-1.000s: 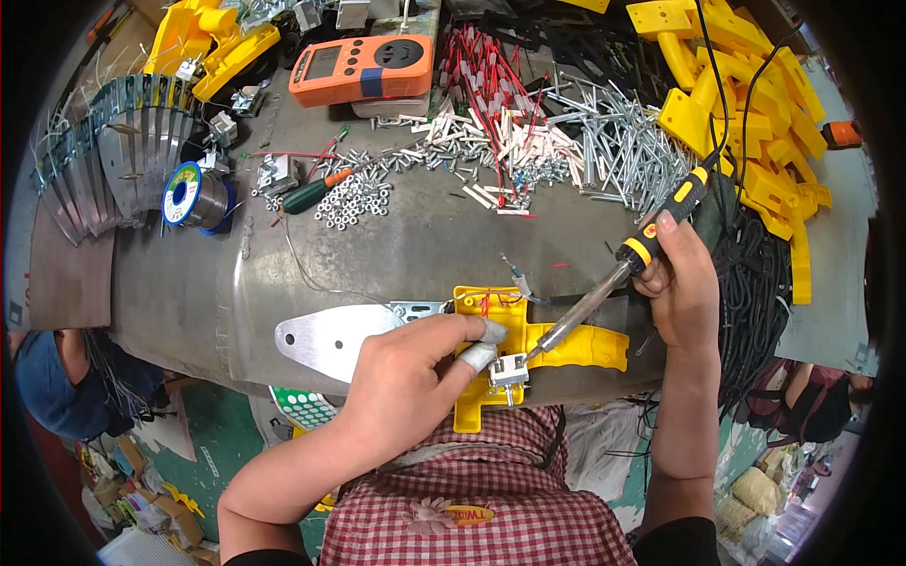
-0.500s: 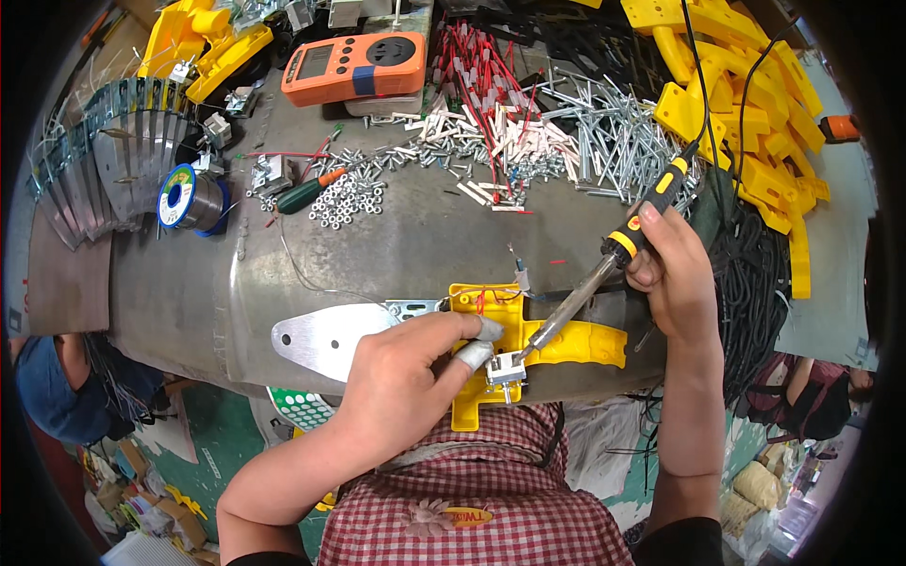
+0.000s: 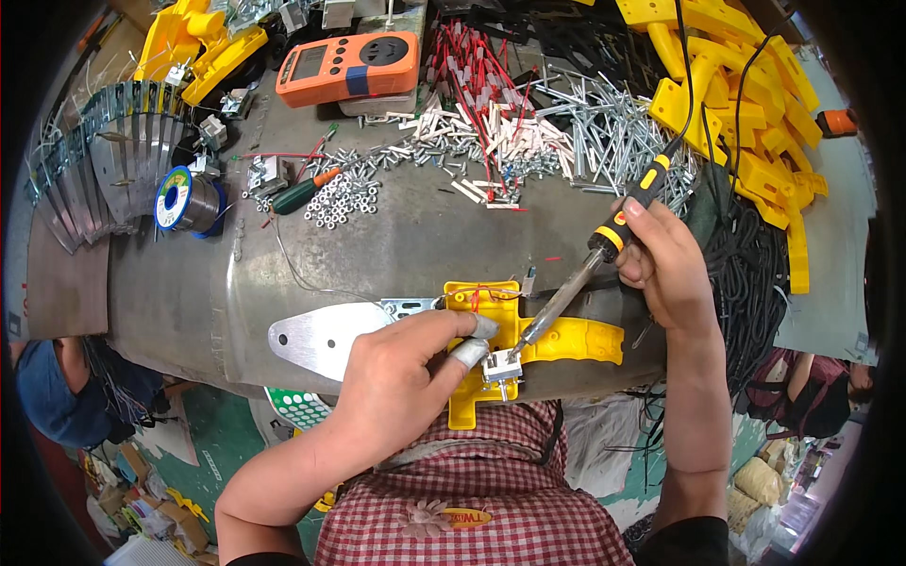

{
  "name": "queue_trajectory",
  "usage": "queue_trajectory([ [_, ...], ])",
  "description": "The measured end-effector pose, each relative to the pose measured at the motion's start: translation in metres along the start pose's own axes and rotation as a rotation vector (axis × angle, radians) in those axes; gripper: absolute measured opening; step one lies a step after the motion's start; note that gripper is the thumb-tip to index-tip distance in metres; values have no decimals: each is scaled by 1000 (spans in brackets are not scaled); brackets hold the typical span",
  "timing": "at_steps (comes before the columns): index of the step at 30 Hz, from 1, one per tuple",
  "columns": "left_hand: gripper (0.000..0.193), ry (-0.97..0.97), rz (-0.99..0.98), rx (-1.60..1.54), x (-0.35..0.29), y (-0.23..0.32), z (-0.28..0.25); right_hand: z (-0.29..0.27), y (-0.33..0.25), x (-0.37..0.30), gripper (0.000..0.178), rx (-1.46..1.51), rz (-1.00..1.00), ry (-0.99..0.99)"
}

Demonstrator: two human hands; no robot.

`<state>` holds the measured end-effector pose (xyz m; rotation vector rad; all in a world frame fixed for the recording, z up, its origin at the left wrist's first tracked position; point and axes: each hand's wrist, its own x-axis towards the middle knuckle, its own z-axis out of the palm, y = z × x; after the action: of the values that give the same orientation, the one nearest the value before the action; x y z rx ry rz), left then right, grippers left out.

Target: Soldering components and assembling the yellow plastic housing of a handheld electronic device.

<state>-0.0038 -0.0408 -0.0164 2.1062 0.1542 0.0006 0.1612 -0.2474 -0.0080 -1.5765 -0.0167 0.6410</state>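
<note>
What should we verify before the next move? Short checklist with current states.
1. Right hand around the handle of the soldering iron: ok.
2. Iron aimed at the small white-and-metal component: ok, its tip is at the component's top. Actual contact: cannot tell.
3. Left hand steadying the component: cannot tell; thumb and finger are at its left side, but the grip is hidden.
4. Left thumb and that finger covered at the tips: ok, pale covers show.
5. Iron's cord away from the left hand: ok, it runs up from the handle.
</note>
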Motion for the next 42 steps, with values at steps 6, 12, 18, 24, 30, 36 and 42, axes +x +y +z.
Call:
queue_trajectory([
  [6, 22, -7, -12, -2, 0, 1, 0, 0, 1, 1, 24, 4, 10, -22],
  [12, 22, -8, -7, 2, -1, -1, 1, 0, 2, 2, 24, 3, 8, -16],
  [18, 22, -10, 4, 12, -2, 1, -1, -1, 2, 2, 24, 17, 0, -27],
  [24, 24, 2, 84, -46, -4, -1, -3, -1, 2, 2, 25, 7, -3, -27],
  [30, 29, 130, 106, -25, -25, -6, -14, 0, 1, 3, 26, 1, 13, -17],
  [36, 37, 244, 128, -642, -42, -29, -14, 0, 0, 3, 26, -16, 7, -12],
  [42, 29, 2, -351, -1412, -42, -23, -40, -2, 3, 2, 26, 1, 5, -13],
])
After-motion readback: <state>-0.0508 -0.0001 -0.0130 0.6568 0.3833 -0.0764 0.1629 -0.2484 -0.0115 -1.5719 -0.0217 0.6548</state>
